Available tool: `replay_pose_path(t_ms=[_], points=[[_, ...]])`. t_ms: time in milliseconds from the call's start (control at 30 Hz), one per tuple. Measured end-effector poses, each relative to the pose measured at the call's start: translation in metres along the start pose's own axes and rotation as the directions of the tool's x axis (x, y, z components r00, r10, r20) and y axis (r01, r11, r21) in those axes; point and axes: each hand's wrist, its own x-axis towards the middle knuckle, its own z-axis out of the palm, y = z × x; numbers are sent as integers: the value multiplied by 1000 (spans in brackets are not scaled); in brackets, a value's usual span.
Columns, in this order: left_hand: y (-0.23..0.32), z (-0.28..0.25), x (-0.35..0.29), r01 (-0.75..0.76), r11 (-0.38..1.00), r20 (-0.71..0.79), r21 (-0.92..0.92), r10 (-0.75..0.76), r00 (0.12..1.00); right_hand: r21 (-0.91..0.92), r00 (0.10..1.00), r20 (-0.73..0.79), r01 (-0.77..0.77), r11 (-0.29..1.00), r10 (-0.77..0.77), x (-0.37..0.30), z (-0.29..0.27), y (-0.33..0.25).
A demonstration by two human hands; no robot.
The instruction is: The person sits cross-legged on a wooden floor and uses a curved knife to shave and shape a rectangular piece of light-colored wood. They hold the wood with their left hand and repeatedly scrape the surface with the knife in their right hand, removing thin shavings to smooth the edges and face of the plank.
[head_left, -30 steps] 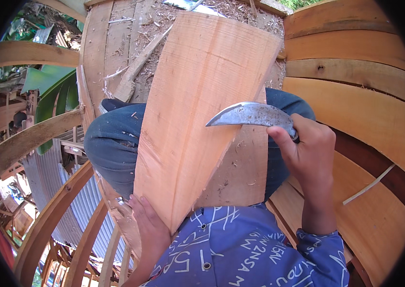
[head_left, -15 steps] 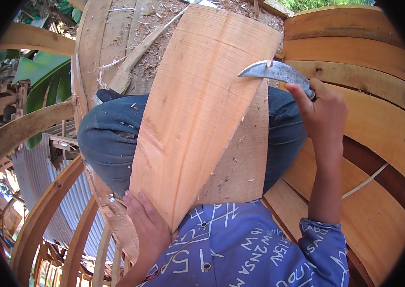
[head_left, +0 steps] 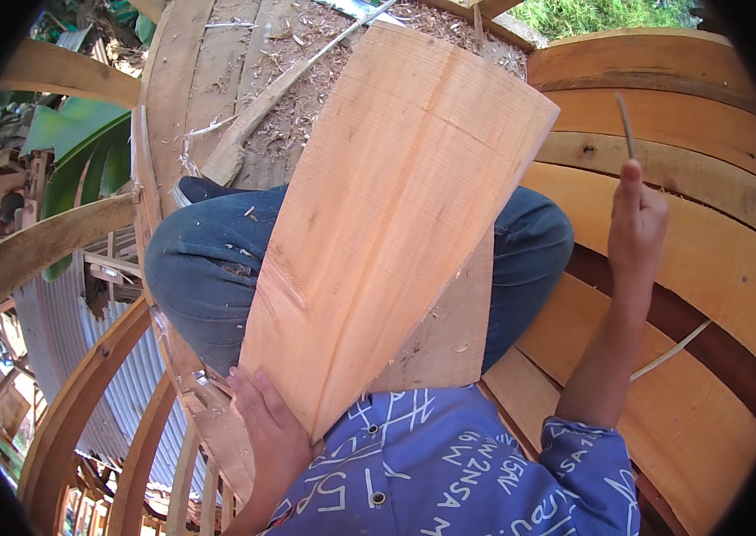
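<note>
A long, tapering wooden board [head_left: 396,205] lies tilted across my lap, its wide end away from me and its narrow end near my shirt. My left hand [head_left: 271,420] grips its near left edge, fingers over the top and thumb hidden. Raised off to the right, apart from the board, my right hand [head_left: 637,223] is closed around the handle of a curved knife [head_left: 625,125]. Its blade points up and shows edge-on as a thin line; the handle is mostly hidden. Under the board, another flat wooden piece [head_left: 449,348] rests between my legs.
Wood shavings and a long stick [head_left: 280,89] lie on the planks ahead. Curved planking [head_left: 691,205] rises close on the right, with a thin strip [head_left: 671,351] against it. Curved wooden ribs [head_left: 83,384] stand at left, beyond them corrugated sheeting [head_left: 141,384] and a large green leaf [head_left: 83,134].
My right hand has swung the knife right, off the board's edge, and the blade has turned from broadside to edge-on. The board's far end has shifted slightly right. My left hand keeps its hold.
</note>
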Motion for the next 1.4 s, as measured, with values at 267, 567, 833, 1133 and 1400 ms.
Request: replay_pose_path(t_ms=[267,567,833,1133,1400], points=[[-5,10,-3,-19,1000,-133,24,22,991,-112,940,175,315,942,-293,-62,23,-46],[-5,10,1,-35,999,-146,6,35,989,-210,896,6,436,875,-444,-34,56,-32],[-9,14,2,2,997,-134,-79,-13,991,-137,891,-81,433,891,-446,-8,77,-35],[7,-2,3,27,996,-59,-89,-32,998,-179,868,-152,445,877,-472,14,88,-32],[9,1,1,55,995,-52,-81,-59,997,-218,918,-55,373,902,-393,26,86,-38]])
